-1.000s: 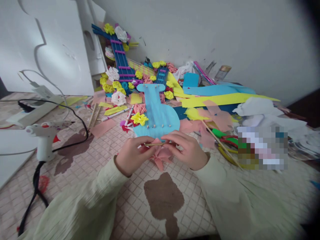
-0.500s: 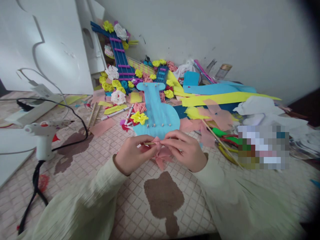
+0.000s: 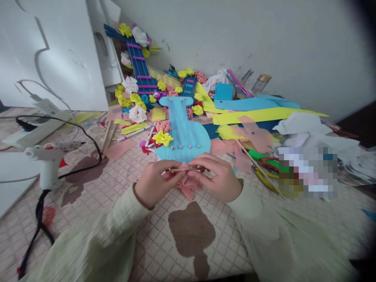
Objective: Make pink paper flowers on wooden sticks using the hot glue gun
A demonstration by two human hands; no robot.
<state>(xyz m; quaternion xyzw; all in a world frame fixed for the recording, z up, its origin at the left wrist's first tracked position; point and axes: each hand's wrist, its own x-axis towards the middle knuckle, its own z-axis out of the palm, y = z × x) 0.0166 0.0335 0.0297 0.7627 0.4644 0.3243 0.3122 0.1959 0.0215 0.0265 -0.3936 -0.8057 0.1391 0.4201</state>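
My left hand (image 3: 152, 184) and my right hand (image 3: 219, 176) meet over the quilted cloth, both pinched on a thin wooden stick (image 3: 185, 169) with pink paper (image 3: 188, 185) wound around it. The pink paper hangs in pointed folds below the stick. Just beyond my fingers lies a light blue paper guitar shape (image 3: 183, 133) with a yellow paper flower (image 3: 163, 138) at its left side.
A white glue gun (image 3: 48, 156) with a black cord stands at the left, near a power strip (image 3: 35, 131). Paper flowers, markers, a dark blue guitar neck (image 3: 141, 66) and yellow and blue paper sheets (image 3: 258, 113) are piled at the back. Scissors (image 3: 264, 164) lie at the right.
My fingers have shifted slightly along the stick, and more of the stick shows between my hands. The pink paper has turned a little. The view drifted slightly.
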